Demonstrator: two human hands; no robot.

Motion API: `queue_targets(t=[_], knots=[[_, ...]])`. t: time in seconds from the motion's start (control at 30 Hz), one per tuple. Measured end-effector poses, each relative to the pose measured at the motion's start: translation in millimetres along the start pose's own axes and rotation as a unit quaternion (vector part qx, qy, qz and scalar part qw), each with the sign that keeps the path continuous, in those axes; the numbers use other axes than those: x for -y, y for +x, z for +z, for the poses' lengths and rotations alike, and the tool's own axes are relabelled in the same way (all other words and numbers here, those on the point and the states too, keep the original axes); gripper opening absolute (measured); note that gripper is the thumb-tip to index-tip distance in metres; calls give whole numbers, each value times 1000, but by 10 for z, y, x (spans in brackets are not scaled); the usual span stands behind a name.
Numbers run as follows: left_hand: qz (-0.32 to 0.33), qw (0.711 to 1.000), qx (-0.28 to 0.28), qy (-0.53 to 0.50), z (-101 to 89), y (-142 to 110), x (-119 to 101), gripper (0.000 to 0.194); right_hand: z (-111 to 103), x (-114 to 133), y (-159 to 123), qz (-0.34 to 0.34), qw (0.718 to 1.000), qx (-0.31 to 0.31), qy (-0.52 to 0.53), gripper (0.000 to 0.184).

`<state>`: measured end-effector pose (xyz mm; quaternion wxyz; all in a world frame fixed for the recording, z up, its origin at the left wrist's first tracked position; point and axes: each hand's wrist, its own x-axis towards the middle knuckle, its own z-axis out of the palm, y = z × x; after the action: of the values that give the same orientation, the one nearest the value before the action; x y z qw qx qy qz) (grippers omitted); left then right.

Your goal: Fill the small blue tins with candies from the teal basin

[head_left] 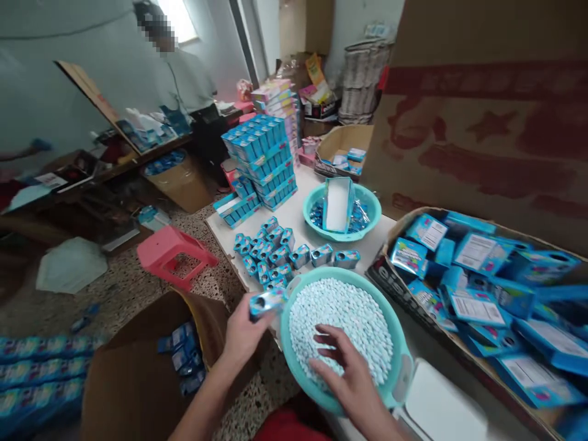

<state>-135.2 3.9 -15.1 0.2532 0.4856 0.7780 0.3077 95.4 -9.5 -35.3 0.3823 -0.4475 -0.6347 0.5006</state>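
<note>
My left hand (245, 334) is closed around a small blue candy box (267, 301), held just left of a turquoise basin (402, 334). Small pale-blue candies (342, 312) fill that basin. Over the candies hovers my right hand (346, 367), its fingers curved and apart, with nothing visible in them. Behind the basin, on the white table (305, 211), stands a cluster of small blue boxes (271, 248) with dark round openings in their tops. A few more of them form a row along the basin's far rim.
An open carton (395, 285) of blue boxes lies right. Behind are a second basin (374, 211) and stacked box trays (261, 159). A large carton (133, 380) stands lower left, near a pink stool (172, 245). A white device (443, 404) sits lower right. Another person (184, 73) is far left.
</note>
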Motion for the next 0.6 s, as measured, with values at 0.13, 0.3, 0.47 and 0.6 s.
queue_targets(t=[0.13, 0.3, 0.47, 0.6], knots=[[-186, 955, -227, 53, -117, 426, 769, 36, 499, -28, 598, -81, 973, 61, -208, 56], [-180, 944, -266, -73, 472, 1035, 1326, 40, 1000, -144, 1424, -42, 881, 151, -446, 86], [-95, 931, -238, -261, 842, 1190, 1536, 59, 1343, -350, 1822, 70, 819, 189, -538, 75], [-100, 843, -303, -432, 754, 1564, 1492, 60, 1428, -430, 1940, 80, 799, 197, -562, 68]])
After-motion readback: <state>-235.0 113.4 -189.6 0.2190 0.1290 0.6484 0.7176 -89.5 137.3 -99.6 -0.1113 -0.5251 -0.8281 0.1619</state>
